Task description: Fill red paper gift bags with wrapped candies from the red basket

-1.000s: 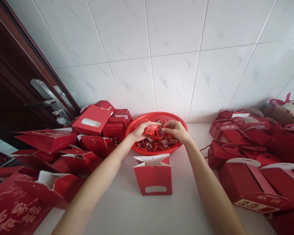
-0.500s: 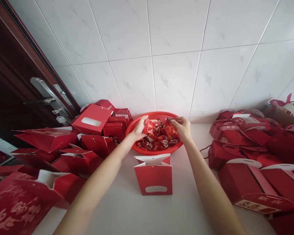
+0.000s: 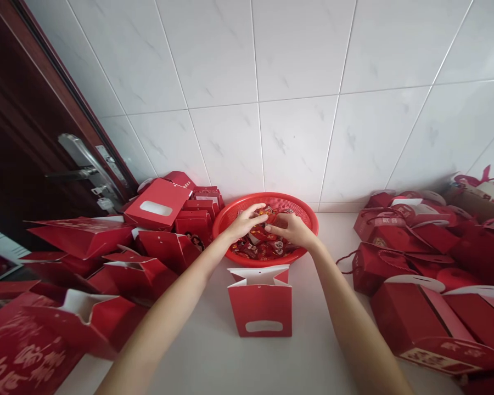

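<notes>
A red plastic basket [image 3: 308,211] full of small wrapped candies [image 3: 267,249] stands against the wall. Over the candies, my left hand [image 3: 247,224] curls around wrapped candies, mostly covered by its fingers. Close beside it, my right hand [image 3: 292,230] is in the basket with thumb and fingers bent together. Whatever lies between those fingertips is hidden. In front of the basket, a red paper gift bag [image 3: 260,307] stands upright with its white-lined mouth open and an oval window low on its front. Neither hand touches this bag.
Several red gift bags [image 3: 160,200] crowd the left side, some upright with open tops. Red gift boxes [image 3: 411,307] with handles are piled on the right. Behind the white table [image 3: 214,356] rises a tiled wall [image 3: 222,148]; a dark door [image 3: 20,109] is at left.
My right hand has moved left from the basket's far right side to beside my left hand. The red packet seen in my left hand is now largely covered. The view has shifted slightly.
</notes>
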{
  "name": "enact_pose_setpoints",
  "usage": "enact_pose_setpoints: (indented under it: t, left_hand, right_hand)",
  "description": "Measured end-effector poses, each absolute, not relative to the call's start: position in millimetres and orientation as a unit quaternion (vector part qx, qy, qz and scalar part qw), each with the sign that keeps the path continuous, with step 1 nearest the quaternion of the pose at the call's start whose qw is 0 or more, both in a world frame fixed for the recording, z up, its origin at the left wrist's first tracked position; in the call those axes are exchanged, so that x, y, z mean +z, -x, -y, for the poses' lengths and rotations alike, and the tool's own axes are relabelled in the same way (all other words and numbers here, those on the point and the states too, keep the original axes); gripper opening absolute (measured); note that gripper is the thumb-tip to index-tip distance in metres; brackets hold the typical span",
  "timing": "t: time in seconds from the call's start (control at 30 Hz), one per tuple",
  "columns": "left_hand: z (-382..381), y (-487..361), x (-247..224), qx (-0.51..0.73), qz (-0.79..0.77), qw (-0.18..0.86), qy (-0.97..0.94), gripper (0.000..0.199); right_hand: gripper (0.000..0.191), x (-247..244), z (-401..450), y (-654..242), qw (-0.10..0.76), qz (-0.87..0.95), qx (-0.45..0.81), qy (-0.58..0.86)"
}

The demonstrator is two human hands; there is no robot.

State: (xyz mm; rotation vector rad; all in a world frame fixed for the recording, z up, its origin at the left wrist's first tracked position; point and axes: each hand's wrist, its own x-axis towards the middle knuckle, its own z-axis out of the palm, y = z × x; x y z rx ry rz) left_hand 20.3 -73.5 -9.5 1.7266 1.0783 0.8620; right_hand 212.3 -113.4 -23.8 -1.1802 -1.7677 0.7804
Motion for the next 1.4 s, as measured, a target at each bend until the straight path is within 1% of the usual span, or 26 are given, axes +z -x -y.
enact_pose_setpoints:
  t: [0.07, 0.13, 0.17, 0.2, 0.27, 0.37, 0.47, 0.57, 0.7, 0.83, 0.9, 0.97, 1.03, 1.13, 1.23, 1.33, 1.4]
  left_hand:
    - [74, -19, -10, 0.353, -0.429, 0.453, -0.697, 0.062]
    - [74, -18, -10, 0.367, -0.413, 0.471, -0.687, 0.071]
    - [74, -18, -10, 0.372, -0.396, 0.487, -0.683, 0.072]
    - [73, -18, -10, 0.374, -0.375, 0.507, -0.68, 0.071]
    - [73, -17, -9, 0.367, -0.336, 0.544, -0.676, 0.061]
    - [72, -16, -7, 0.356, -0.309, 0.584, -0.662, 0.049]
    - [73, -15, -4, 0.354, -0.294, 0.617, -0.639, 0.05]
    - [74, -14, -3, 0.357, -0.276, 0.64, -0.622, 0.052]
    - [76, -15, -1, 0.365, -0.276, 0.632, -0.626, 0.053]
    - [74, -15, -2, 0.377, -0.289, 0.591, -0.651, 0.056]
    - [70, -14, -6, 0.362, -0.319, 0.542, -0.688, 0.048]
    - [66, -13, -11, 0.3, -0.368, 0.459, -0.751, 0.038]
    - [63, -12, -17, 0.199, -0.399, 0.393, -0.804, 0.03]
    - [65, -14, -25, 0.052, -0.398, 0.371, -0.837, 0.025]
    - [72, -18, -28, -0.032, -0.386, 0.316, -0.866, 0.03]
    - [79, -21, -26, -0.085, -0.364, 0.209, -0.904, 0.041]
    - [83, -23, -22, -0.111, -0.362, 0.158, -0.912, 0.051]
  right_hand:
    - [0.029, -25, 112, -214, 0.448, 0.696, 0.317, 0.464]
    - [0.023, -24, 112, -215, 0.474, 0.669, 0.36, 0.446]
    - [0.021, -24, 113, -216, 0.485, 0.649, 0.394, 0.434]
    - [0.022, -23, 114, -217, 0.495, 0.628, 0.429, 0.42]
    - [0.026, -21, 116, -217, 0.511, 0.585, 0.49, 0.396]
    - [0.024, -17, 118, -218, 0.532, 0.53, 0.534, 0.387]
    - [0.021, -14, 118, -219, 0.547, 0.494, 0.561, 0.376]
    - [0.023, -14, 117, -221, 0.549, 0.487, 0.582, 0.35]
    - [0.026, -15, 115, -222, 0.569, 0.477, 0.565, 0.359]
    - [0.029, -19, 113, -220, 0.588, 0.475, 0.522, 0.394]
    - [0.031, -21, 110, -220, 0.592, 0.486, 0.501, 0.403]
    - [0.034, -24, 108, -219, 0.606, 0.48, 0.477, 0.417]
    - [0.036, -26, 106, -219, 0.624, 0.464, 0.459, 0.429]
    - [0.034, -28, 104, -218, 0.639, 0.447, 0.441, 0.443]
    - [0.031, -29, 103, -218, 0.642, 0.437, 0.431, 0.461]
    - [0.027, -31, 102, -217, 0.645, 0.429, 0.426, 0.467]
    - [0.023, -31, 102, -217, 0.647, 0.424, 0.424, 0.471]
